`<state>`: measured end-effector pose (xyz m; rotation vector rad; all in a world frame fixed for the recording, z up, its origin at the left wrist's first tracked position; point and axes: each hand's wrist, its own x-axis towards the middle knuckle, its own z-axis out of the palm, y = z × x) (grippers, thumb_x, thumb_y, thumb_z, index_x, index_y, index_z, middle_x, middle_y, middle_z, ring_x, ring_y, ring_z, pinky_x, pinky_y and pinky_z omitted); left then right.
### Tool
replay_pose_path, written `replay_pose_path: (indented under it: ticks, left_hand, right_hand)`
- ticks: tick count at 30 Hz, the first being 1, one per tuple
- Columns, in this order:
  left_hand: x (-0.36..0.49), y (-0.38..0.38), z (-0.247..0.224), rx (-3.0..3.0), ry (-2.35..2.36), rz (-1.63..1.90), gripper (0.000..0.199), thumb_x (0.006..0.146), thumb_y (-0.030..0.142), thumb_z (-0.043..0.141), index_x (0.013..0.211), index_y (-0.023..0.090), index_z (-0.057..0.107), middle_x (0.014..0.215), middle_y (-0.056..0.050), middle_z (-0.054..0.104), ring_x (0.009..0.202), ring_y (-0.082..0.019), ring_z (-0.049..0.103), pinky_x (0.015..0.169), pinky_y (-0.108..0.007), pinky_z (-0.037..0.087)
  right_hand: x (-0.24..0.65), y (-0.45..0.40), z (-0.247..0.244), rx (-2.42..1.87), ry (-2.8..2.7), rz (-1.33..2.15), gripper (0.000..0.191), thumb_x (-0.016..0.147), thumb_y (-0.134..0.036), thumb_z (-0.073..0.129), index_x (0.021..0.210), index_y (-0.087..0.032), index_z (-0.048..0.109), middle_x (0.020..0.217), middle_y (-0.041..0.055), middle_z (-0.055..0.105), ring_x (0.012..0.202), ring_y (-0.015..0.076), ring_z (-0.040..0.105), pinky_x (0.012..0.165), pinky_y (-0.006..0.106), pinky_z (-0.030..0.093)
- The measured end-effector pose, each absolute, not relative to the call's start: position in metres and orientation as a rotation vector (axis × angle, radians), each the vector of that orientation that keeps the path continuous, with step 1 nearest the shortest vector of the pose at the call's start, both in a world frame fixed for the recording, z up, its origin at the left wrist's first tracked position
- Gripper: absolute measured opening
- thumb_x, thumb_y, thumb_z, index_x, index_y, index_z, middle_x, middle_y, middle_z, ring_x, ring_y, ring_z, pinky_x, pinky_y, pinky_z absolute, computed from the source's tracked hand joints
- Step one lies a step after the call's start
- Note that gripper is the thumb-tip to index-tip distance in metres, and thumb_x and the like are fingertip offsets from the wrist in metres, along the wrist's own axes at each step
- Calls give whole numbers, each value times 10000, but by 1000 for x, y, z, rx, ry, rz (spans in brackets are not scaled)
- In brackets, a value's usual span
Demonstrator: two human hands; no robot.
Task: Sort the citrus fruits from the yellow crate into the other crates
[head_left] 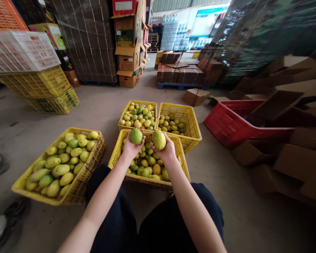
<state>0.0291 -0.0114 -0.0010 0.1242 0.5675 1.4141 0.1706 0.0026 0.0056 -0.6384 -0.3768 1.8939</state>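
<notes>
My left hand (131, 149) is closed around a round green lemon (135, 136), its fingers cupped beneath the fruit. A bumpy yellow-green lemon (158, 140) rests in my right hand (169, 150), gripped from the right side. Both hands are raised side by side over a yellow plastic crate (147, 180) between my knees. Loose green and yellow lemons (149, 162) lie inside that crate, partly hidden by my forearms. Just beyond it stand a well-filled yellow crate (119, 121) on the left and a less full one (195, 123) on the right.
To the left is a yellow crate (94, 165) heaped with longer lemons. A person's shoes (14, 214) show at the left edge. Stacked crates (39, 82) stand farther back. On the right are a red crate (218, 123) and piled cardboard boxes (300, 165).
</notes>
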Motion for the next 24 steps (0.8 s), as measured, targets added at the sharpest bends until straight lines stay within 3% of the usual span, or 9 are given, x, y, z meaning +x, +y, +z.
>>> replay_pose_path:
  ticks: [5, 11, 18, 21, 24]
  left_hand:
    - [26, -19, 3, 156, 574, 1386, 451, 942, 509, 334, 1008, 188, 644, 854, -58, 671, 574, -114, 569, 472, -201, 462]
    - [19, -23, 4, 237, 481, 1333, 385, 908, 441, 399, 796, 155, 631, 683, -32, 612, 480, -94, 531, 411, -179, 411]
    - [26, -11, -30, 431, 955, 1083, 373, 872, 494, 474, 881, 166, 650, 700, -41, 643, 533, -117, 599, 472, -196, 475]
    - [32, -18, -72, 437, 1125, 873, 175, 816, 347, 631, 827, 173, 634, 603, -19, 617, 570, -170, 638, 515, -255, 511]
    - [31, -33, -112, 373, 1229, 725, 71, 770, 180, 657, 742, 185, 592, 552, -20, 589, 616, -250, 675, 539, -337, 535]
  right_hand:
    - [170, 3, 5, -603, -406, 1889, 302, 905, -374, 389, 916, -181, 621, 747, 51, 714, 478, 148, 589, 365, 218, 436]
    - [172, -1, 1, -473, -478, 1893, 297, 855, -398, 476, 952, -161, 628, 742, 49, 691, 498, 144, 587, 341, 207, 405]
    - [182, 0, 3, -430, -417, 1879, 240, 798, -372, 558, 937, -184, 611, 783, 36, 685, 541, 146, 609, 351, 200, 406]
    - [193, 2, 8, -454, -379, 1858, 222, 820, -360, 521, 932, -189, 608, 779, 35, 687, 541, 143, 606, 359, 199, 405]
    - [207, 3, 14, -462, -339, 1836, 218, 837, -355, 493, 933, -196, 608, 785, 34, 690, 537, 138, 600, 364, 198, 404]
